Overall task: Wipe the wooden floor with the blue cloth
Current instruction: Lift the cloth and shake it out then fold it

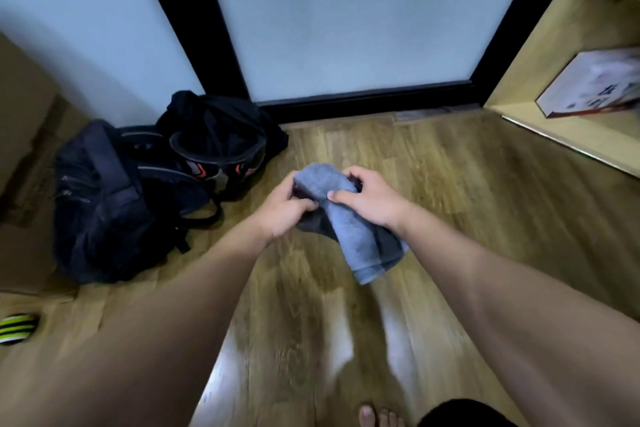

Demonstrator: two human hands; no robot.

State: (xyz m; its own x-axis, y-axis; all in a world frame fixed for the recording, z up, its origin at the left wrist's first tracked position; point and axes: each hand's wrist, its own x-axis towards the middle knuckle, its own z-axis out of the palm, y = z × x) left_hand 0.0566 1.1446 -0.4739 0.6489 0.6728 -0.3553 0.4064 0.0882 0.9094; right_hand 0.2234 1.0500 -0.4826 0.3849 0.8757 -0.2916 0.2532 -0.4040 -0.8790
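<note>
A blue-grey cloth (349,229) hangs in the air above the wooden floor (467,204), held between both hands. My left hand (285,206) grips its left edge with curled fingers. My right hand (372,199) holds the upper right part, thumb pressed on the fabric. The lower end of the cloth droops toward the floor to the right. A wet, shiny patch shows on the floor below my arms.
A dark backpack (104,201) and a black bag (221,135) lie on the floor at the left, by the wall. A wooden shelf unit (561,55) with a box (595,87) stands at the right. A striped slipper (17,328) lies at far left. My bare toes (375,414) show below.
</note>
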